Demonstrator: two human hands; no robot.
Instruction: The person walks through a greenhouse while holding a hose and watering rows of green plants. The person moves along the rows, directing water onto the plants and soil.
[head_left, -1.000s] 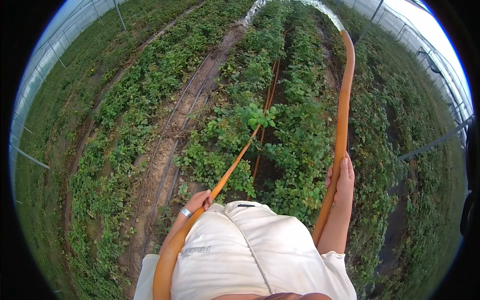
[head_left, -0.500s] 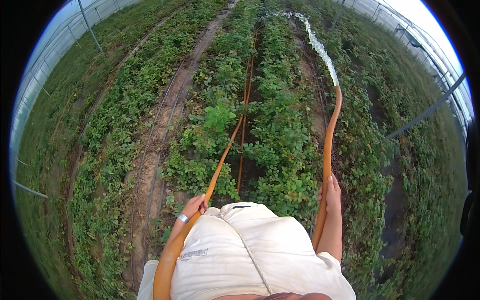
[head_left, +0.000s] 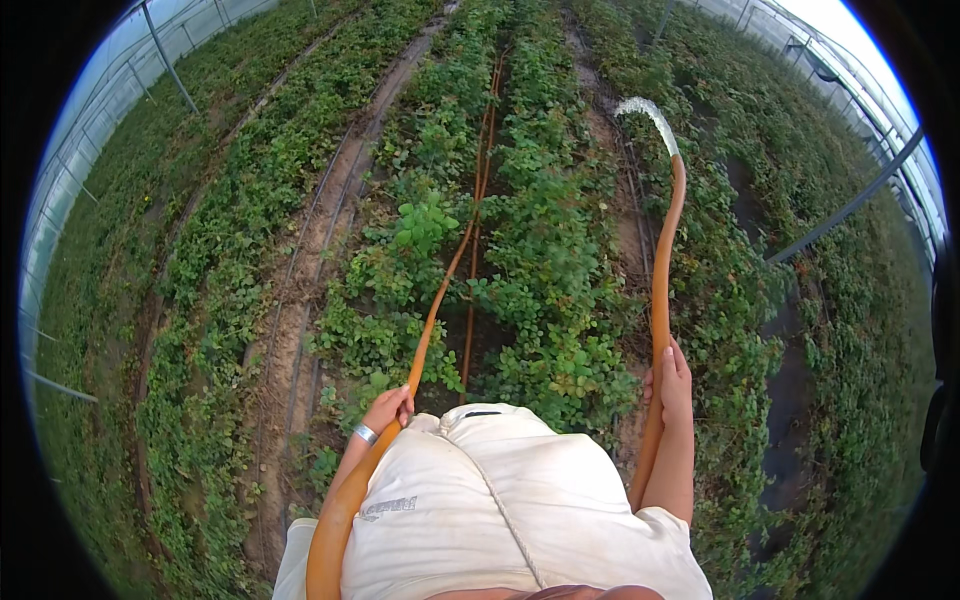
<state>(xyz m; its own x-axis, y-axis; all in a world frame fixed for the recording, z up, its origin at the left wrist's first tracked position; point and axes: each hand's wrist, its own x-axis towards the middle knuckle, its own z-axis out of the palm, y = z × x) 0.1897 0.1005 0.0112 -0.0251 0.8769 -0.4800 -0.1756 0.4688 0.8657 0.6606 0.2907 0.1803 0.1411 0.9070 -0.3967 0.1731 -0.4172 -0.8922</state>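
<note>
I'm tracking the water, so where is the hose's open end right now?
In the head view, the hose's open end is right of centre, toward the top, beyond the right hand, with water arcing left from it.

hose: orange | water: white | shirt: cream | wristband: silver | plants: green | soil: brown

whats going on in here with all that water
A person in a cream-white fabric top is among rows of leafy green plants, handling flexible orange hose. The bare right hand holds the forward length, whose end pours a frothy white stream of water. The bare left hand, a silver band at its wrist, holds another stretch at the left side.
</note>
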